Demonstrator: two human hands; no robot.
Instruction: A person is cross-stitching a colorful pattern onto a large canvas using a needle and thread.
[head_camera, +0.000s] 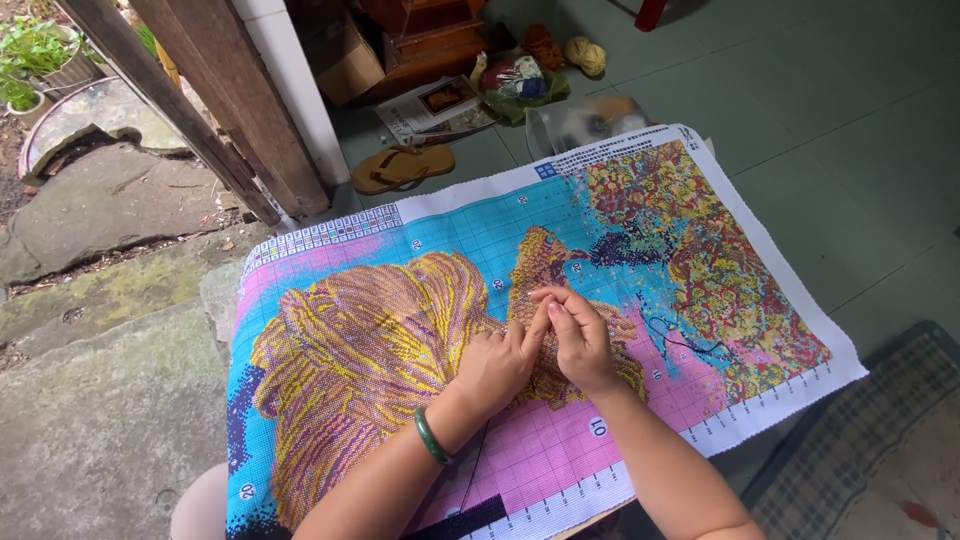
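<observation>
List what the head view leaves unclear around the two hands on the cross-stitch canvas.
- Needle: too small to see, hidden between the fingertips of the left hand and right hand.
- Cross-stitch canvas: its near corner is cut off by the bottom edge.
- Whatever supports the canvas: covered by the cloth.
- Dark thread: its ends are too thin to trace.

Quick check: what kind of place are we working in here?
Probably a home doorway or porch, half outdoors. A sandal lies on the green tiled floor, stone slabs and potted plants sit outside, and both hands work a cross-stitch canvas.
</observation>
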